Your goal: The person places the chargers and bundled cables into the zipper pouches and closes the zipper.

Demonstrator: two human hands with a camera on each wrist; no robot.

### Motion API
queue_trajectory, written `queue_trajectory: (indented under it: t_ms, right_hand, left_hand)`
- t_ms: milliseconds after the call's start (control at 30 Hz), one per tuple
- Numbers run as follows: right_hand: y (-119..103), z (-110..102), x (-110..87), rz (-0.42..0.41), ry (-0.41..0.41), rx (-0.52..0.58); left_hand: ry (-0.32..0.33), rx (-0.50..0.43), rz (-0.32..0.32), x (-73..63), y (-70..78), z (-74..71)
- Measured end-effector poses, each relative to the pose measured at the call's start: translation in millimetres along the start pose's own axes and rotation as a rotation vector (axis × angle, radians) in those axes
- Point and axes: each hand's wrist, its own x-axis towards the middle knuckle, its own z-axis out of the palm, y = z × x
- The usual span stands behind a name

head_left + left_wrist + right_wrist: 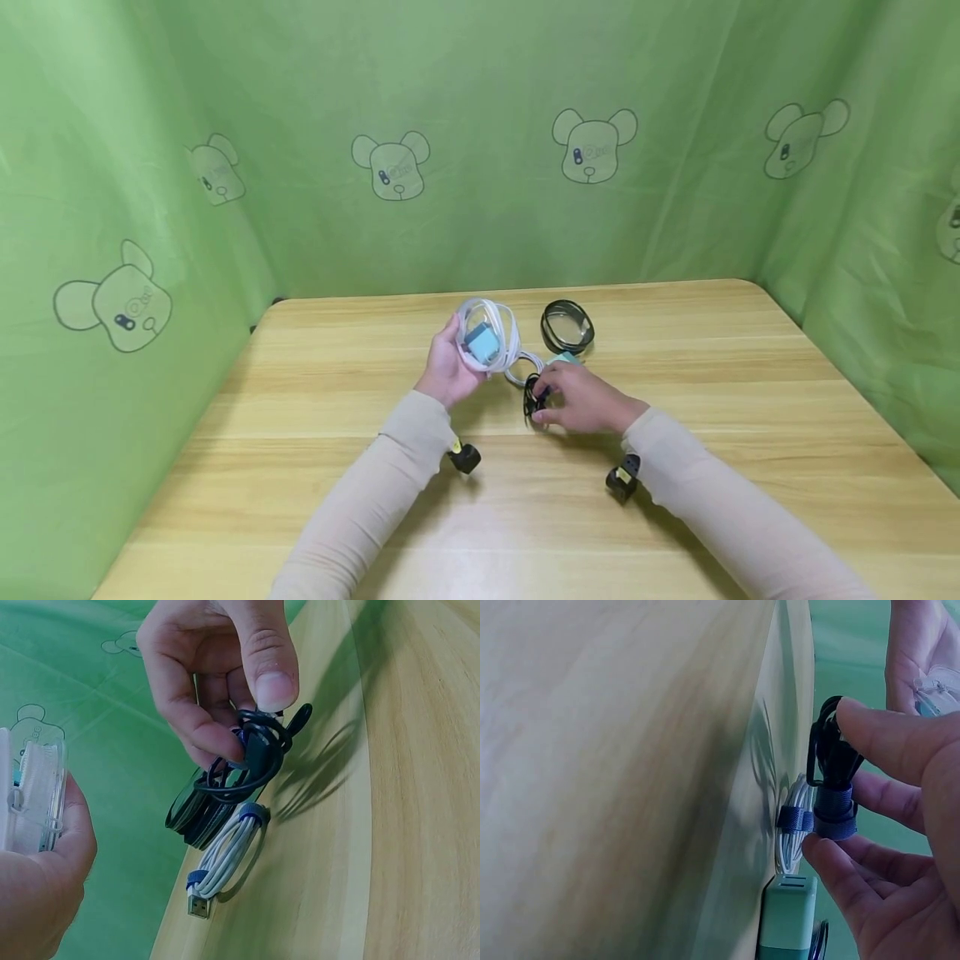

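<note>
My left hand (452,367) holds up a clear round zip pouch (511,337) with white edging. Inside it a teal charger block (482,343) shows through the clear side. Between thumb and fingers, my right hand (585,398) pinches a coiled black cable (832,746), raised above the table. A dark blue strap (834,814) wraps one end of that coil. Just beyond it lies a coiled white USB cable (229,851) with blue straps and its metal plug showing. A second teal charger block (787,911) sits beside the white cable, partly covered by my right hand in the head view.
Toward the back of the wooden table (360,350) lies a round pouch with black edging (567,327). Green curtains (480,125) with bear-head drawings hang behind and at both sides. A small black camera (465,457) is worn at each wrist.
</note>
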Motion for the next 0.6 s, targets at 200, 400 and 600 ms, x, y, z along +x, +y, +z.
queue_trajectory:
  t_ms: [200,400,600]
  right_hand:
    - [-2.1,-0.3,-0.5,0.018,0.015,0.008]
    - [-4.4,-2.7,-1.1,0.041,0.024,0.030]
    - [-1.5,-3.3,0.4,0.014,0.033,0.018]
  left_hand:
    - [-0.011,0.007,-0.007,1.1,-0.4,0.5]
    - [-0.005,0.009,-0.005,0.5,-0.6,1.1]
    - [-0.004,0.006,-0.011,-0.2,-0.9,1.2]
